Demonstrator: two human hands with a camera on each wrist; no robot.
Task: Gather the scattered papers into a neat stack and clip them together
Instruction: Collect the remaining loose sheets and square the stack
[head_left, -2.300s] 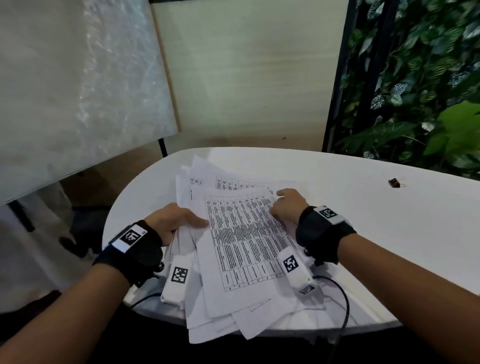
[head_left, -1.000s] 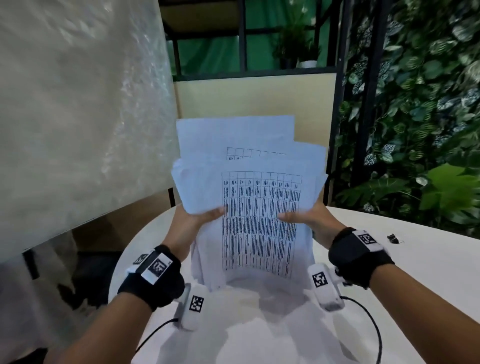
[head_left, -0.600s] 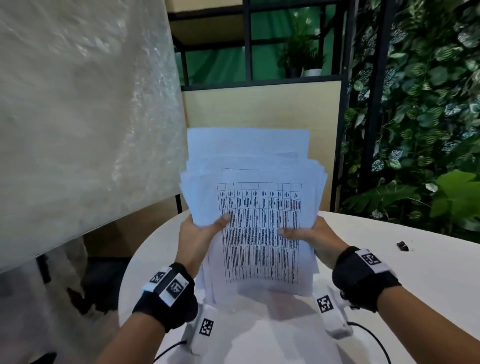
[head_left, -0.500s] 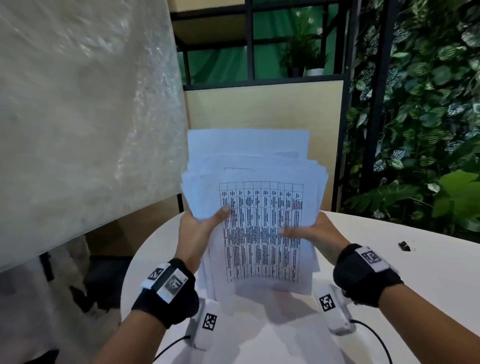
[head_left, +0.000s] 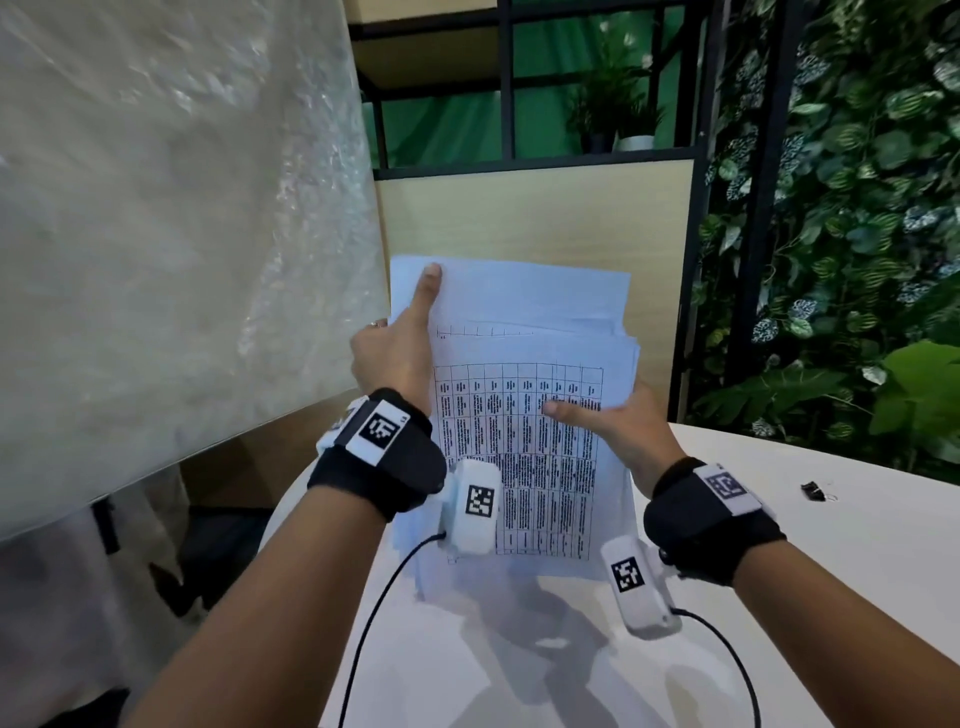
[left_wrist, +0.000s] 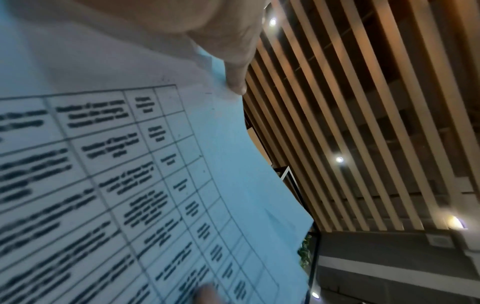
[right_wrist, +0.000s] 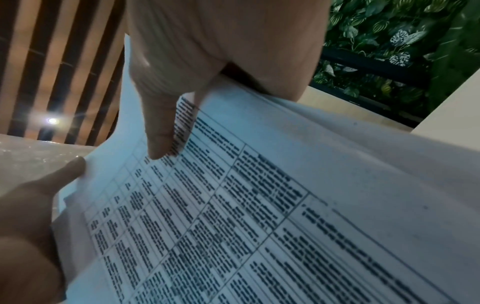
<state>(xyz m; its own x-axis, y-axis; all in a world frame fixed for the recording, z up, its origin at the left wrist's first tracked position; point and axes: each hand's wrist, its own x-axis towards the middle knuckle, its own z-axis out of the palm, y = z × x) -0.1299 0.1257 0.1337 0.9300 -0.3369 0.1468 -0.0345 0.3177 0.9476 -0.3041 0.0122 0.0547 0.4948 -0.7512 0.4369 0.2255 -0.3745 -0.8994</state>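
Papers (head_left: 524, 415) are off the flat and stood upright, bottom edge on or just above the counter (head_left: 779, 545); contact is hidden behind the wrists. Reason, as I read it: standing them on edge lets the sheets be jogged square, which doesn't work lying flat. Not square yet. In the head view the back sheets stick up above the front table sheet and the right edges are stepped.

Left hand (head_left: 395, 358) is on the left edge, high up. Its thumb runs up the front of the tall back sheet, nearly to the top left corner. The other fingers are behind the papers and out of sight, so I can't tell their spread. Looks like a pinch on that edge, probably to push the tall sheets down or hold the side true. The left wrist view shows the thumb tip at the paper corner.

Right hand (head_left: 618, 431) is on the right edge, lower down. The thumb lies flat across the printed table, with the rest of the fingers curled behind. That's a narrow pinch on the stack, carrying most of it.

Binder clip (head_left: 815, 491) sits alone on the counter, well to the right of the right wrist, untouched.

Judgement: still in the squaring step. Tops and right edge need levelling before clipping. Risk is the loose middle sheets fanning or slipping if either pinch relaxes.
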